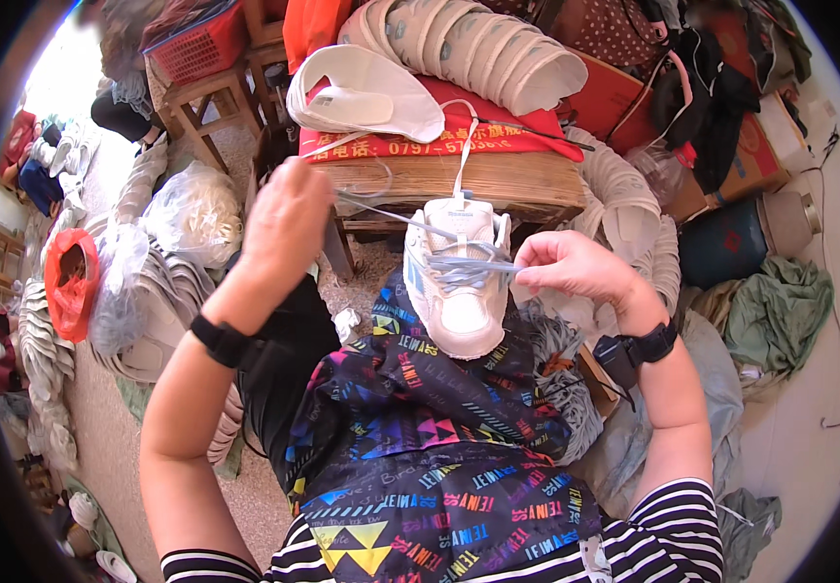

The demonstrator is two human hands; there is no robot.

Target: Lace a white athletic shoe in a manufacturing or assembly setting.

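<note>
A white sneaker upper (461, 291) with pale blue panels is toe toward me above my lap. Grey-blue shoelace (459, 269) crosses its front in several rows. My right hand (568, 266), at the right side of the upper, pinches the lace between thumb and fingertips. To the upper left, my left hand (289, 216) is raised and somewhat blurred, its fingers closed on a taut stretch of the same lace. A thin white cord (463, 160) runs from the tongue up over the wooden bench (459, 185).
On the bench's red cloth (527, 139) lie a loose white upper (367, 97) and a row of nested uppers (469, 49). More stacked uppers (624, 194) stand at right, beside grey lace bundles (571, 389). Bagged pieces (196, 209) and a red bag (72, 282) are at left.
</note>
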